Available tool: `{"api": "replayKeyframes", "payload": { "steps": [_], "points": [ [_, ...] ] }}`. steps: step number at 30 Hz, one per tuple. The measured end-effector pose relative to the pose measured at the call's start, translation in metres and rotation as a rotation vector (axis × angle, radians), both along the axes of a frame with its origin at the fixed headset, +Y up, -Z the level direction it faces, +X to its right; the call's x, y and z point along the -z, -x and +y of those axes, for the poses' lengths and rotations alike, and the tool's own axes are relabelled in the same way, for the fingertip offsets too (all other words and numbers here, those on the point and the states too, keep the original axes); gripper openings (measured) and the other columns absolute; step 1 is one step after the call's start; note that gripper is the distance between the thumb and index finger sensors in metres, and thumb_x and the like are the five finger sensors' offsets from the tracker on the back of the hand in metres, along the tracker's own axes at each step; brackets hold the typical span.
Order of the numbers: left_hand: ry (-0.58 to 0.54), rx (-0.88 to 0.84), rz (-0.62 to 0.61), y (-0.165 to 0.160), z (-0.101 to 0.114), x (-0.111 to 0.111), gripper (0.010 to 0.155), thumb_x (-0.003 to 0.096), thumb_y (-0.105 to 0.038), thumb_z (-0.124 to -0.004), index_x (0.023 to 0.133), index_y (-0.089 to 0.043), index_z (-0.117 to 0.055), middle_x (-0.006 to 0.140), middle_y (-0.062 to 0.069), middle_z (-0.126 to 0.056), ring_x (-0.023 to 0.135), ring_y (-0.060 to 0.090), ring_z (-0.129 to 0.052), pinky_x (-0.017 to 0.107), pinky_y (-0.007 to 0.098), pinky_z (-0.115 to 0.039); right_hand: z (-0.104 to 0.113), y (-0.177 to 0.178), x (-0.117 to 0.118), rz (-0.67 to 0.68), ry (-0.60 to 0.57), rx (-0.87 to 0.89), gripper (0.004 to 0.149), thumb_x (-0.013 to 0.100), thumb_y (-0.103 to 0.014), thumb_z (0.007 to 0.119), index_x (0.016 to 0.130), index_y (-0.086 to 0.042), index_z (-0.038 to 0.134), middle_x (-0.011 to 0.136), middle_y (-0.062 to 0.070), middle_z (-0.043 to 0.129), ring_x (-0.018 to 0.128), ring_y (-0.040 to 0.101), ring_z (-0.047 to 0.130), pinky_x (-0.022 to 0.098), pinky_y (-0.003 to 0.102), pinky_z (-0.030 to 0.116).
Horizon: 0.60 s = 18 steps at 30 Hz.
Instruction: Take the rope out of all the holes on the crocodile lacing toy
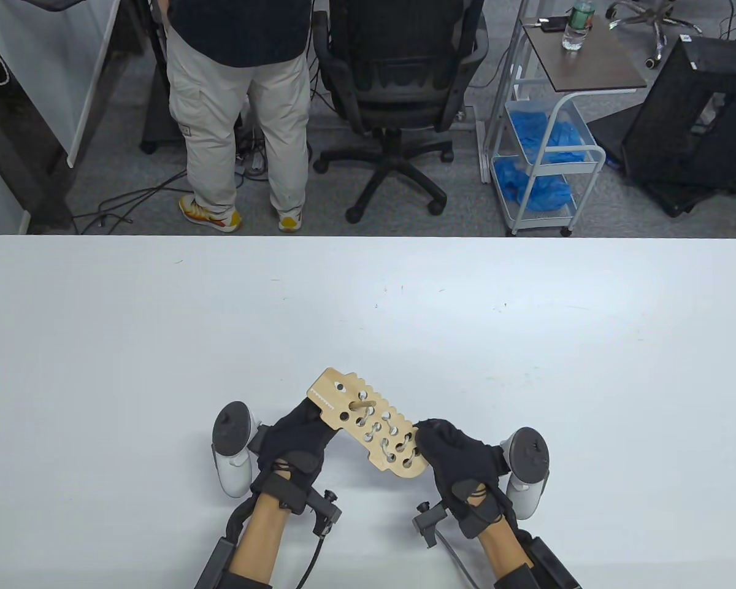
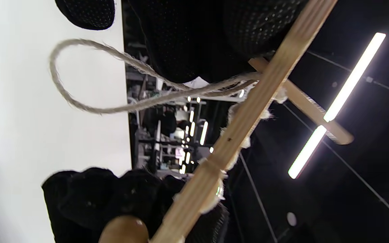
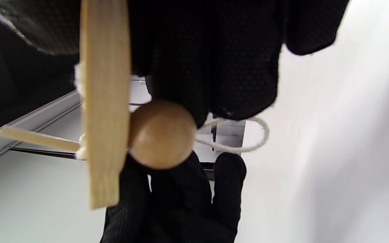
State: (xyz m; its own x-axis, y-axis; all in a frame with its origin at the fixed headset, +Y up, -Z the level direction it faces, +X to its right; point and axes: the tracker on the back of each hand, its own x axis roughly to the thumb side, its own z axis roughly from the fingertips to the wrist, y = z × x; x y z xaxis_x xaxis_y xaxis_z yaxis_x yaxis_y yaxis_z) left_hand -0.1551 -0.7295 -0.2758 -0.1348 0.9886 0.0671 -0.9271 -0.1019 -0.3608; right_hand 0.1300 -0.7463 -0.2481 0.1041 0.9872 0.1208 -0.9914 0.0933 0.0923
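Holding the head end of the crocodile toy, the left hand curls its fingers around the wooden board. The toy is lifted above the white counter, tilted, between both hands. A little wooden stick pokes through one hole near the head. The rope is laced through many holes, and a loose loop hangs under the board. A round wooden ball sits against the board. The right hand grips the tail end.
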Motion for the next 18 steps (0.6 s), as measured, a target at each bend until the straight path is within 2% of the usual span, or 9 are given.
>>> {"api": "replayKeyframes", "payload": {
  "steps": [3,4,6,10,15,18],
  "points": [
    [-0.013,-0.054,-0.046,-0.005,0.001,-0.001,0.05,0.0537,-0.027,-0.076,0.103,-0.038,-0.073,0.102,-0.005,-0.085,0.092,0.02,-0.084,0.074,0.066,-0.058,-0.001,-0.005,0.0,-0.028,0.016,0.054,0.043,0.039,-0.042,0.082,0.066,-0.01,0.087,0.054,0.015,0.104,0.051,0.037,0.102,0.053,0.067,0.068],
    [-0.024,-0.062,-0.059,-0.006,0.001,-0.001,0.051,0.0536,-0.035,-0.072,0.105,-0.037,-0.071,0.105,-0.004,-0.083,0.094,0.022,-0.082,0.074,0.067,-0.058,-0.001,-0.006,0.0,-0.037,0.018,0.054,0.043,0.039,-0.042,0.082,0.066,-0.01,0.087,0.054,0.015,0.104,0.051,0.037,0.101,0.053,0.067,0.069],
    [-0.026,-0.093,-0.096,-0.01,0.001,-0.002,0.054,0.0538,-0.037,-0.07,0.108,-0.036,-0.066,0.11,-0.002,-0.079,0.097,0.024,-0.079,0.074,0.067,-0.057,-0.001,-0.007,0.0,-0.05,0.018,0.052,0.043,0.039,-0.043,0.081,0.066,-0.01,0.087,0.054,0.014,0.104,0.051,0.037,0.102,0.053,0.067,0.069],
    [-0.015,-0.163,-0.155,-0.015,0.0,-0.004,0.065,0.0538,-0.052,-0.069,0.114,-0.033,-0.053,0.117,0.001,-0.068,0.101,0.025,-0.074,0.075,0.068,-0.055,0.003,-0.008,-0.002,-0.076,0.002,0.02,0.043,0.039,-0.042,0.082,0.067,-0.01,0.086,0.055,0.015,0.104,0.052,0.037,0.101,0.054,0.067,0.068],
    [-0.004,-0.156,-0.105,-0.013,-0.002,-0.004,0.065,0.0547,-0.047,-0.069,0.115,-0.035,-0.047,0.112,-0.004,-0.076,0.098,0.022,-0.078,0.075,0.066,-0.057,0.018,-0.008,-0.006,-0.13,-0.106,-0.181,0.043,0.037,-0.041,0.082,0.068,-0.011,0.085,0.059,0.015,0.103,0.056,0.038,0.1,0.056,0.067,0.067],
    [0.014,-0.212,-0.089,-0.011,-0.004,-0.003,0.066,0.055,-0.047,-0.067,0.115,-0.035,-0.043,0.107,-0.009,-0.082,0.096,0.02,-0.081,0.075,0.065,-0.058,0.03,-0.007,-0.01,-0.18,-0.222,-0.336,0.044,0.036,-0.041,0.082,0.069,-0.013,0.084,0.062,0.013,0.102,0.059,0.037,0.099,0.057,0.068,0.067]
  ]
}}
